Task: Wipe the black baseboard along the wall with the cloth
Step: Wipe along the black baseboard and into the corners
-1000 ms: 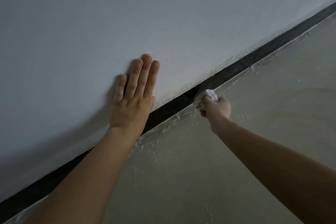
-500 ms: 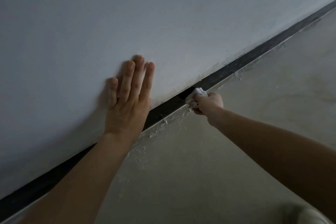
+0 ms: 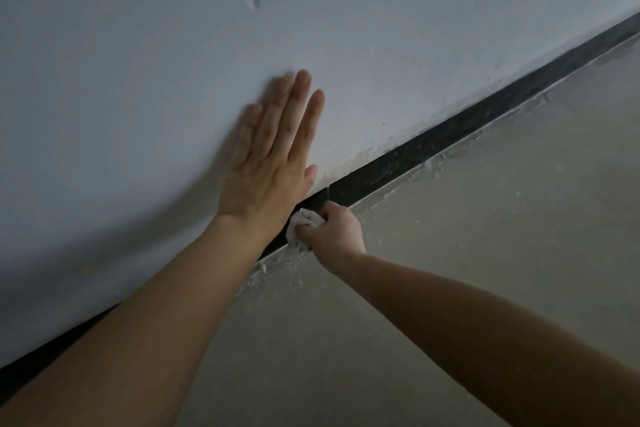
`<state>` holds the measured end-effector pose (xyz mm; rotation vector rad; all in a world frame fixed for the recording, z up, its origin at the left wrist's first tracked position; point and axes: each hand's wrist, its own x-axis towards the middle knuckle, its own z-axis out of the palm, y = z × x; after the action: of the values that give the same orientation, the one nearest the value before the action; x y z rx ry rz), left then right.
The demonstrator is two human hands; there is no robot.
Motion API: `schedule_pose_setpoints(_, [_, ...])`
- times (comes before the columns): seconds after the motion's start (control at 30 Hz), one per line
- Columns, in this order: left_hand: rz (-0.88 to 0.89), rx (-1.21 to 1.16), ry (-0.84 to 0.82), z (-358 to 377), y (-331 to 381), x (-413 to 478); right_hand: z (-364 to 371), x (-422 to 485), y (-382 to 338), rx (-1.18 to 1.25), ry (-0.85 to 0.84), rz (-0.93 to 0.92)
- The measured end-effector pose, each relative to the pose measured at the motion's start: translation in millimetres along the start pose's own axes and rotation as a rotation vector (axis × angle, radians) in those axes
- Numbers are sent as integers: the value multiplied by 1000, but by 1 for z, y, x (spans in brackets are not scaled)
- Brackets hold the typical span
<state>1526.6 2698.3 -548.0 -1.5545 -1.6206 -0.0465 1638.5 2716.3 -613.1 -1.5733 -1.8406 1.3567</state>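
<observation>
The black baseboard (image 3: 450,139) runs diagonally from lower left to upper right where the white wall meets the floor. A joint in it shows just right of my hands. My right hand (image 3: 334,234) is shut on a small crumpled white cloth (image 3: 303,222) and presses it against the baseboard. My left hand (image 3: 273,152) lies flat on the wall with its fingers together, directly above and left of the cloth, its wrist covering part of the baseboard.
The white wall (image 3: 346,28) has a small dent (image 3: 255,0) high up. The grey-beige floor (image 3: 485,236) carries white plaster crumbs and smears (image 3: 277,267) along the baseboard's lower edge.
My right hand has slid the cloth leftward along the baseboard, ending up close under my left wrist. My left hand stays flat on the wall. The view has shifted.
</observation>
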Motion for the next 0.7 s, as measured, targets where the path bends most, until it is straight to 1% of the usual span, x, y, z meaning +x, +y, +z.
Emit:
schedule_pose_setpoints(0.1, [-77, 134, -18, 8, 10, 5, -13, 9, 6, 42, -12, 5])
schedule_pose_setpoints(0.2, [-84, 217, -26, 12, 12, 5, -29, 25, 16, 35, -25, 22])
schedule_pose_setpoints(0.33, [-88, 267, -47, 12, 11, 6, -53, 51, 31, 114, 87, 142])
schedule_pose_setpoints(0.4, [-104, 272, -63, 11, 12, 6, -70, 59, 34, 131, 90, 141])
schedule_pose_setpoints(0.47, [-124, 298, -76, 10, 15, 6, -83, 58, 35, 92, 19, 96])
schedule_pose_setpoints(0.53, [-142, 332, -89, 9, 17, 5, -84, 51, 37, 86, -97, 81])
schedule_pose_setpoints(0.63, [-195, 309, -130, 6, 25, 8, -67, 35, 46, 130, -265, 118])
schedule_pose_setpoints(0.7, [-241, 274, -160, 1, 34, 11, -53, 27, 47, 173, -318, 153])
